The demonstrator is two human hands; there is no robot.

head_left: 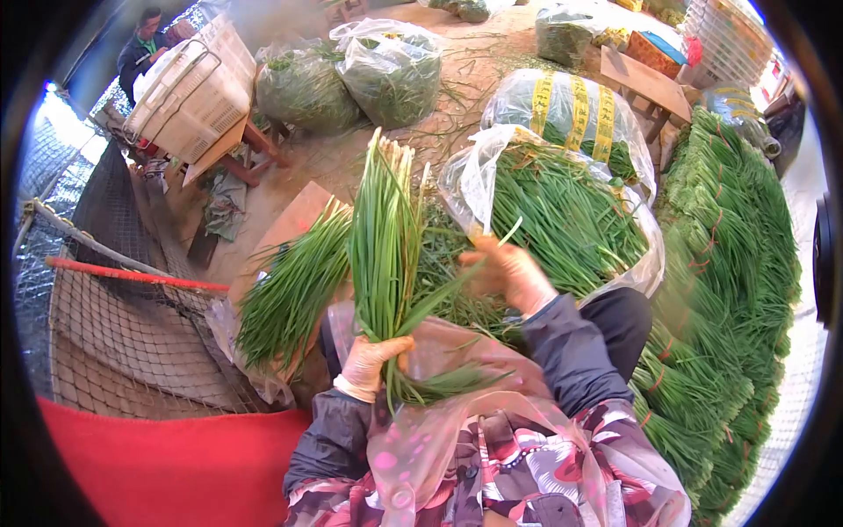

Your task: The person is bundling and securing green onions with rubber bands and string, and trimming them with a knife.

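Observation:
My left hand (373, 364), in a thin pale glove, is wrapped round the lower part of an upright bunch of long green stalks (384, 255), whose pale ends point up. Some leaves hang out below the fist, over the pinkish plastic apron on my lap. To the right, my gloved right hand (509, 274) has its fingers bent together around a thin stalk or leaf; motion blur hides part of it. Just beyond that hand lies an open clear bag (562, 215) full of loose stalks. Another green bunch (299, 290) rests on a board left of the held bunch.
Tied green bundles (720, 290) are stacked along the right. Filled plastic bags (391, 75) stand at the back, near a wooden bench (645, 83). A person (145, 53) is at the upper left behind a white crate (193, 97). Red cloth (176, 457) lies lower left.

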